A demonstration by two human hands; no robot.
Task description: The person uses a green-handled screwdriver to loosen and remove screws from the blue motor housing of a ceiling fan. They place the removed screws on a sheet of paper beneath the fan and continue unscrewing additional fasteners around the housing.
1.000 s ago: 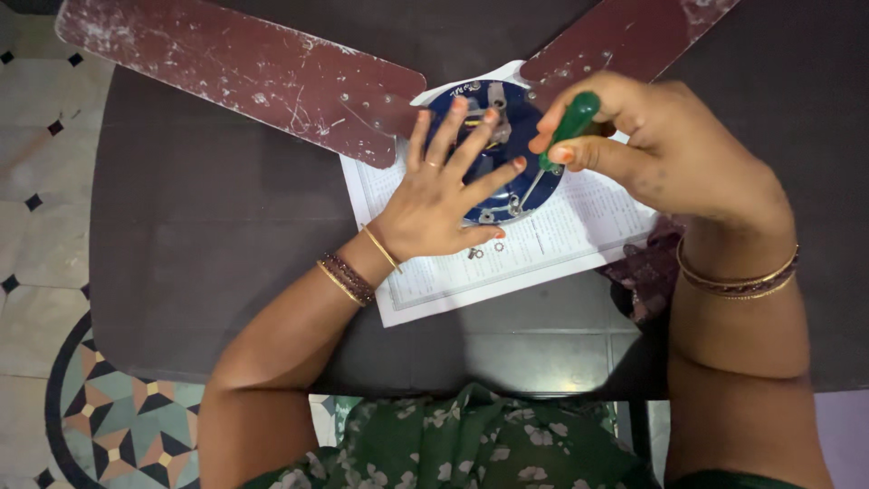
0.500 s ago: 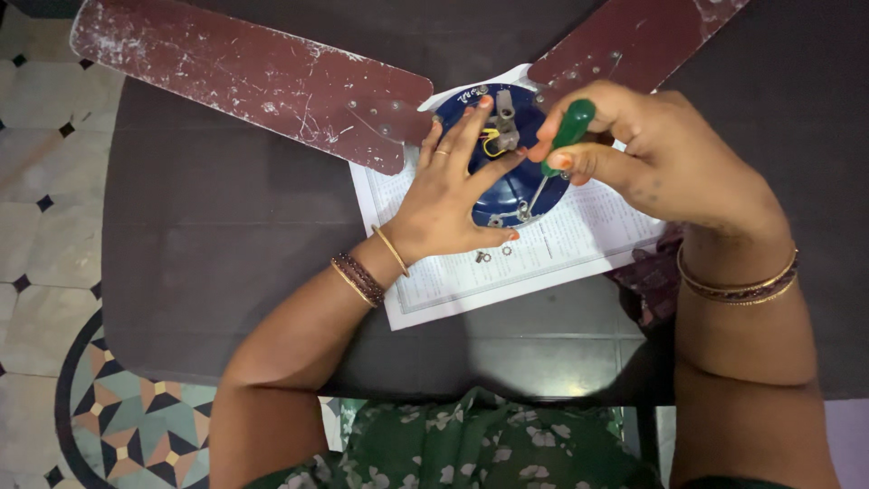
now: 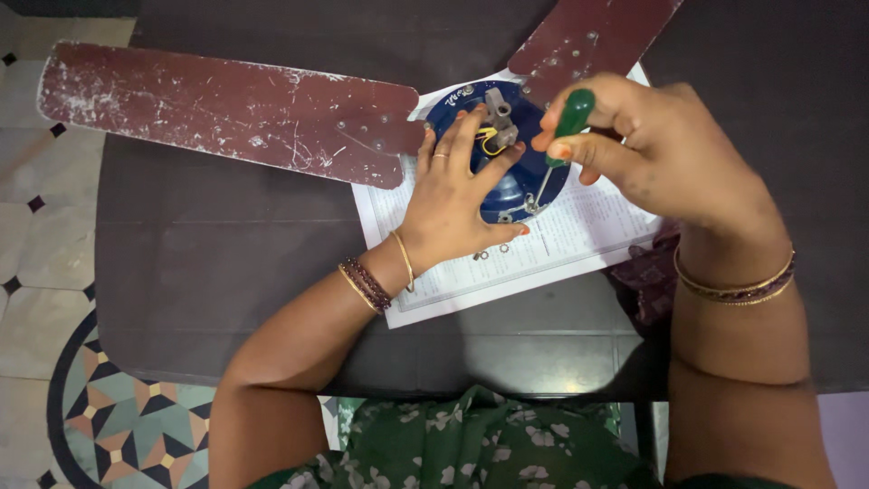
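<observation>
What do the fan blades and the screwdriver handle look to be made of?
Fan blades: probably painted metal, a maroon coat scratched and flecked pale, with screws through them. Screwdriver handle in the right hand: likely plastic, smooth glossy green. Its shaft is thin, bright metal.

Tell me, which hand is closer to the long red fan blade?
Left. The left hand rests on the blue motor hub, right beside the long blade's inner end. The right hand, holding the green screwdriver, is across the hub.

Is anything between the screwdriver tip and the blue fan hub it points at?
Nothing visible does: the green-handled screwdriver in the right hand reaches the blue round fan hub unobstructed; the left hand rests beside it.
</observation>
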